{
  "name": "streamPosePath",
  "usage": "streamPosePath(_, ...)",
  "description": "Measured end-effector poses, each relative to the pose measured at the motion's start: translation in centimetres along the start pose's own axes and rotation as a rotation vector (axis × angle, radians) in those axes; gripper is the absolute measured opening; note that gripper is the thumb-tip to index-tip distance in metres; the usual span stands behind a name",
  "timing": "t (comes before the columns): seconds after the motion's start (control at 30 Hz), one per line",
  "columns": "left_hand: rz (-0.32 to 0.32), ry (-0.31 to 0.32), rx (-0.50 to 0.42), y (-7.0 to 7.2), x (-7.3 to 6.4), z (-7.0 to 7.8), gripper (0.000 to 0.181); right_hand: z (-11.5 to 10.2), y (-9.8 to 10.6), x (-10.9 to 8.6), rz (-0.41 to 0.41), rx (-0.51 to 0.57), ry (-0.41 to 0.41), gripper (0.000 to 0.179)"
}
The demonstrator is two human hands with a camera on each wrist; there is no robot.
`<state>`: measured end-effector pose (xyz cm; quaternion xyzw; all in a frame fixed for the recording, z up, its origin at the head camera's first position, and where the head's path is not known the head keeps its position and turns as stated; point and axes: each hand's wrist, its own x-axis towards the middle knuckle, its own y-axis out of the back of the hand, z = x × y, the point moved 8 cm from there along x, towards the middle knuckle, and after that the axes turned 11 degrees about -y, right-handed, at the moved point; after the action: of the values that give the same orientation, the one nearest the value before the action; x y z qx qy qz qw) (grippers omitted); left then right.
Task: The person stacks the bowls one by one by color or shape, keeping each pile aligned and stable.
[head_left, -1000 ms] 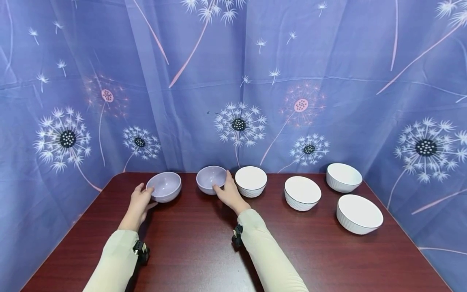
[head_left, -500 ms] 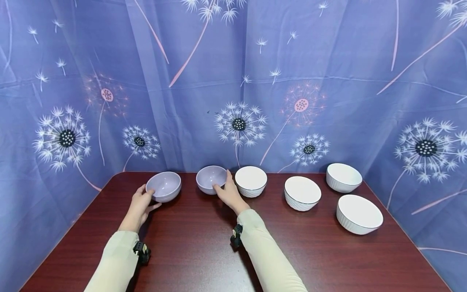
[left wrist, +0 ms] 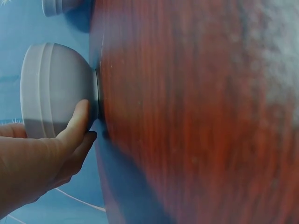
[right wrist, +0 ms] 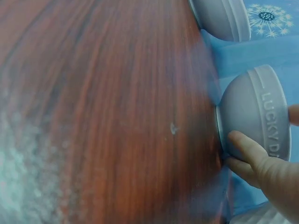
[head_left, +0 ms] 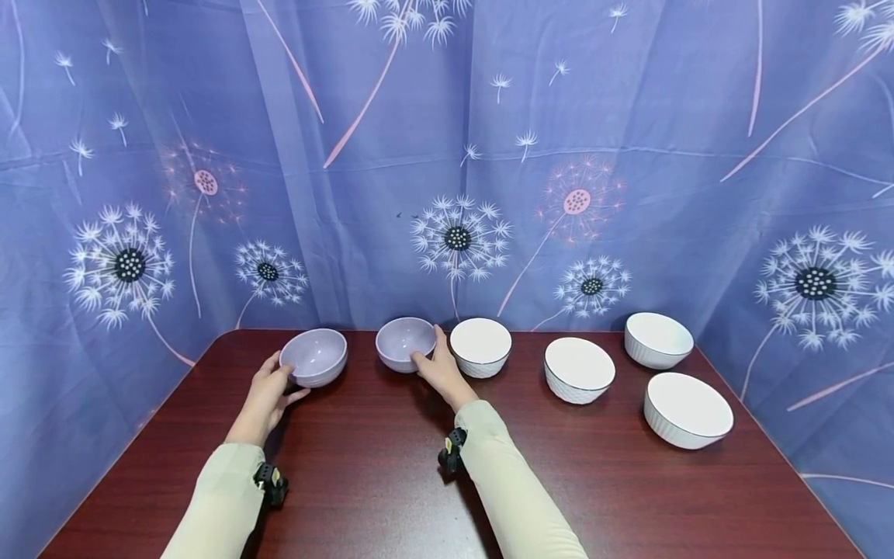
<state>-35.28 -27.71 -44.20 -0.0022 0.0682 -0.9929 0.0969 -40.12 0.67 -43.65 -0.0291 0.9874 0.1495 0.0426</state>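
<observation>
Toward the table's back left, a lavender bowl stands upright, and my left hand holds it by its left side. The left wrist view shows fingers against that bowl's outer wall, with another finger near the rim. A second lavender bowl stands to its right, a gap between them. My right hand grips its right side. Raised letters, partly covered, run round this bowl in the right wrist view, where fingers press its wall. Both bowls appear to rest on the table.
A white textured bowl stands just right of my right hand. Farther right are another white bowl, a ribbed white bowl at the back and a larger ribbed one. The dark red table meets a blue dandelion curtain.
Both hands stay at the same two lavender bowls. Only slight finger and wrist shifts show; the bowls have not visibly moved.
</observation>
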Motion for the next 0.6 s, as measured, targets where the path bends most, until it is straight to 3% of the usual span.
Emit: streamPosePath(0.6, -0.022, 0.011, -0.016, 0.17, 0.05, -0.08, 0.067, 0.43, -0.35, 0.17, -0.039, 0.242, -0.09, 0.069)
